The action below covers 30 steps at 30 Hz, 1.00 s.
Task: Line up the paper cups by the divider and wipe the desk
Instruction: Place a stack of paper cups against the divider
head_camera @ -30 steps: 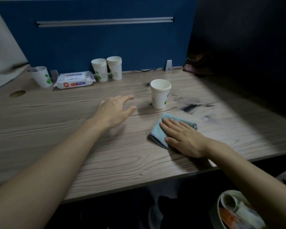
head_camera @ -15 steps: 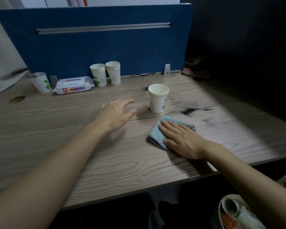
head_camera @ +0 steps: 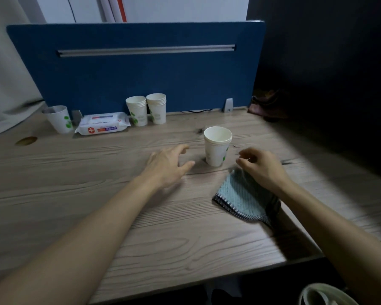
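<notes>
A white paper cup stack (head_camera: 217,148) with green print stands in the middle of the wooden desk (head_camera: 75,194). My left hand (head_camera: 167,166) hovers just left of it, fingers spread, holding nothing. My right hand (head_camera: 262,168) is just right of the cup with loosely curled fingers, its wrist over the far corner of a light blue cloth (head_camera: 240,194) lying flat on the desk. Two cup stacks (head_camera: 138,111) (head_camera: 157,108) stand side by side against the blue divider (head_camera: 141,80). A single cup (head_camera: 59,119) stands further left by the divider.
A pack of wet wipes (head_camera: 102,124) lies between the left cup and the two stacks. Dark smudges (head_camera: 288,161) mark the desk right of my right hand. A dark object (head_camera: 268,104) sits at the back right, and a cable hole (head_camera: 26,140) at the far left.
My right hand has lifted off the cloth and moved forward to the right side of the middle cup. My left hand has edged closer to the cup. The view has tilted upward.
</notes>
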Each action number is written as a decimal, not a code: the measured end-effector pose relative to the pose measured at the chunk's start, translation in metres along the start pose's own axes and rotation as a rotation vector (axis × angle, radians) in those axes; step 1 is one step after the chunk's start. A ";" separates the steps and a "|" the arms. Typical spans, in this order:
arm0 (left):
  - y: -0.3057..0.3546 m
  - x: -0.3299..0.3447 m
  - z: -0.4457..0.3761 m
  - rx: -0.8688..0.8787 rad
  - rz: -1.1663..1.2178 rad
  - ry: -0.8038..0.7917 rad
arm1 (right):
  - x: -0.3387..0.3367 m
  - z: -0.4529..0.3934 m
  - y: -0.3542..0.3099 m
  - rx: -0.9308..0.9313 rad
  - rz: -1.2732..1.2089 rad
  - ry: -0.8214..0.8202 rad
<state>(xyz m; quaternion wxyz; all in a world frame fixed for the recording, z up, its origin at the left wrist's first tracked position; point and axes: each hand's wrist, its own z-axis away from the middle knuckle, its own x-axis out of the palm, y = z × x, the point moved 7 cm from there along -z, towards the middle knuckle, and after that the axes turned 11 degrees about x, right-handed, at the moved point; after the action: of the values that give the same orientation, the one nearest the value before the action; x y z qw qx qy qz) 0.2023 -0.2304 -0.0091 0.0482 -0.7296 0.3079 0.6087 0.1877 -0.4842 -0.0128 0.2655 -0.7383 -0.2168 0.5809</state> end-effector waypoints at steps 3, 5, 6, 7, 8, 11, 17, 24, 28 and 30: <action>0.003 0.008 -0.011 0.017 0.043 0.011 | 0.005 -0.015 0.002 0.015 -0.026 -0.016; 0.003 0.014 -0.021 0.017 0.087 0.025 | 0.011 -0.024 0.002 0.025 -0.066 -0.058; 0.003 0.017 -0.026 0.010 0.112 0.033 | 0.014 -0.028 0.001 0.033 -0.094 -0.082; 0.003 0.020 -0.031 -0.002 0.143 0.040 | 0.017 -0.032 -0.001 0.040 -0.126 -0.105; 0.002 0.023 -0.036 -0.015 0.178 0.049 | 0.020 -0.034 -0.003 0.044 -0.157 -0.124; 0.002 0.032 -0.049 -0.042 0.272 0.089 | 0.027 -0.041 -0.012 0.029 -0.211 -0.173; -0.004 0.039 -0.062 -0.062 0.405 0.158 | 0.029 -0.050 -0.020 0.003 -0.280 -0.172; -0.022 0.022 -0.063 -0.071 0.399 0.200 | 0.040 -0.065 -0.037 -0.018 -0.322 -0.179; -0.041 0.008 -0.067 -0.088 0.385 0.219 | 0.054 -0.082 -0.054 -0.032 -0.313 -0.185; -0.052 0.003 -0.070 -0.102 0.368 0.224 | 0.063 -0.092 -0.063 -0.036 -0.309 -0.203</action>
<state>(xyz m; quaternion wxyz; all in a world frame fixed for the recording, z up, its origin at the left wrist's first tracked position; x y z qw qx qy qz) 0.2894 -0.2207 -0.0096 -0.1354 -0.7256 0.4081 0.5373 0.2911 -0.4095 -0.0017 0.3152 -0.6384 -0.3635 0.6008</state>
